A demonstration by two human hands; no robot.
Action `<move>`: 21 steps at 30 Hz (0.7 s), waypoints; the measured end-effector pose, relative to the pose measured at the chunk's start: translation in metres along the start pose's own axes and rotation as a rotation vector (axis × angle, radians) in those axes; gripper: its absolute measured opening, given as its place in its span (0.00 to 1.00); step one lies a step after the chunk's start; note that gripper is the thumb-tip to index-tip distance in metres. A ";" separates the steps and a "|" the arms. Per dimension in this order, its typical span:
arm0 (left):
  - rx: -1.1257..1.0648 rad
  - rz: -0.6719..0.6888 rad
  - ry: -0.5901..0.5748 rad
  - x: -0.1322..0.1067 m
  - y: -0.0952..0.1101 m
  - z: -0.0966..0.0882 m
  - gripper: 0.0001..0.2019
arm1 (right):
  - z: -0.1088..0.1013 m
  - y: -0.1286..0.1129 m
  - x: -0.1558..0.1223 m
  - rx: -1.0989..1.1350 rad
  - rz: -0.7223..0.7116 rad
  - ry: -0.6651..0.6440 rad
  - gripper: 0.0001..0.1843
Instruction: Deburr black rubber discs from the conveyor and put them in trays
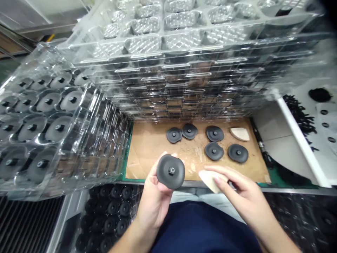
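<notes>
My left hand (158, 196) holds a round black plastic disc (165, 177) by its edges, its raised hub facing up. In my right hand (237, 186) is a cream-coloured pointed pad (210, 180), pinched between thumb and fingers just right of the disc and apart from it. Several similar black discs lie on the brown cardboard (147, 147) beyond my hands, among them one (238, 153) at the right. A second cream pad (239, 134) rests at the cardboard's far right corner.
A tall stack of clear plastic trays (181, 73) stands behind the cardboard. On the left, more clear trays (76, 130) hold black discs. A white-edged bin (302, 137) is at right, with small black parts (300, 116) beyond it. Trays of discs (110, 207) sit low at front left.
</notes>
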State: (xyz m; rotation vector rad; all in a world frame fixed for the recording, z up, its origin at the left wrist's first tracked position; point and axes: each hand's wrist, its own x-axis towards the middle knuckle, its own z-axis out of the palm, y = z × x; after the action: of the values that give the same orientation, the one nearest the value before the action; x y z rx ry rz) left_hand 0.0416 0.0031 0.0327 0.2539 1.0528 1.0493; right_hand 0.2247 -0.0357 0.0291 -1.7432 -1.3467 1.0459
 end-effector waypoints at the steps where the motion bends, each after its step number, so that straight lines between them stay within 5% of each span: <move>1: 0.001 0.001 -0.009 -0.001 -0.001 0.001 0.32 | 0.001 -0.013 0.002 0.003 -0.087 0.050 0.10; 4: 0.010 -0.030 -0.053 -0.004 -0.004 -0.002 0.31 | 0.014 -0.051 0.010 -0.009 -0.439 0.112 0.14; 7: 0.009 -0.047 -0.071 -0.006 -0.004 -0.011 0.30 | 0.030 -0.067 0.013 -0.023 -0.647 -0.029 0.15; 10: 0.001 -0.023 -0.049 -0.004 -0.004 -0.013 0.27 | 0.036 -0.068 0.017 -0.040 -0.584 -0.245 0.13; 15: 0.034 -0.096 -0.209 -0.002 -0.008 -0.002 0.26 | 0.033 -0.070 0.021 -0.109 -0.670 0.055 0.15; 19: 0.005 -0.062 -0.264 0.000 -0.001 -0.007 0.31 | 0.017 -0.060 0.010 -0.054 -0.632 -0.169 0.13; 21: -0.001 -0.073 -0.261 0.000 0.001 -0.008 0.31 | 0.008 -0.053 0.007 -0.109 -0.542 -0.172 0.11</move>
State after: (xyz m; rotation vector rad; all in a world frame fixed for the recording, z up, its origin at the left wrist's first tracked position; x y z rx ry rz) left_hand 0.0345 0.0014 0.0296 0.3399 0.8203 0.9231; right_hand 0.1962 -0.0167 0.0710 -1.2618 -1.8770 0.8330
